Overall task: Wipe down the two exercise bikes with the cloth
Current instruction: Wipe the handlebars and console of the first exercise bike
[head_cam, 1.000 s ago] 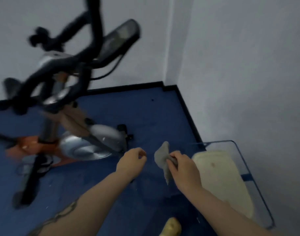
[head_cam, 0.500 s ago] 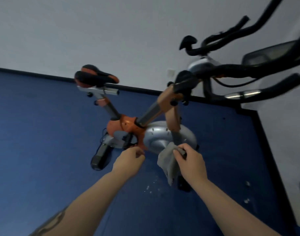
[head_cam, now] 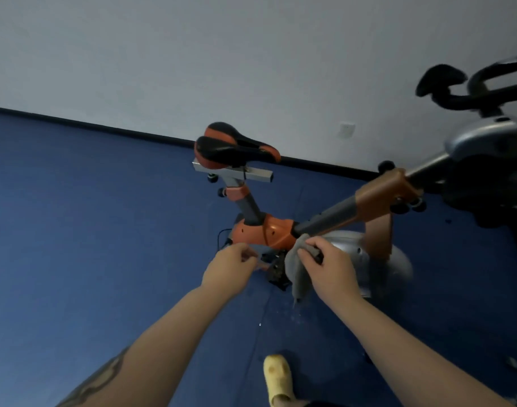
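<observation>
Cloth [head_cam: 299, 268] pinched in right hand [head_cam: 329, 267], hanging before bike [head_cam: 269, 230] frame, mid-floor | left hand [head_cam: 232, 267] loosely curled, holding nothing | advice: spread cloth flat over palm, wipe saddle [head_cam: 236, 146] downward, overlapping strokes, steady frame with left.

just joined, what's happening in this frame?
A person stands over an orange and grey exercise bike on a blue floor. The right hand grips a grey cloth, which hangs down near the frame and silver flywheel cover. The left hand hovers beside it, fingers loosely curled, holding nothing. Whether the cloth touches the bike can't be told.
</observation>
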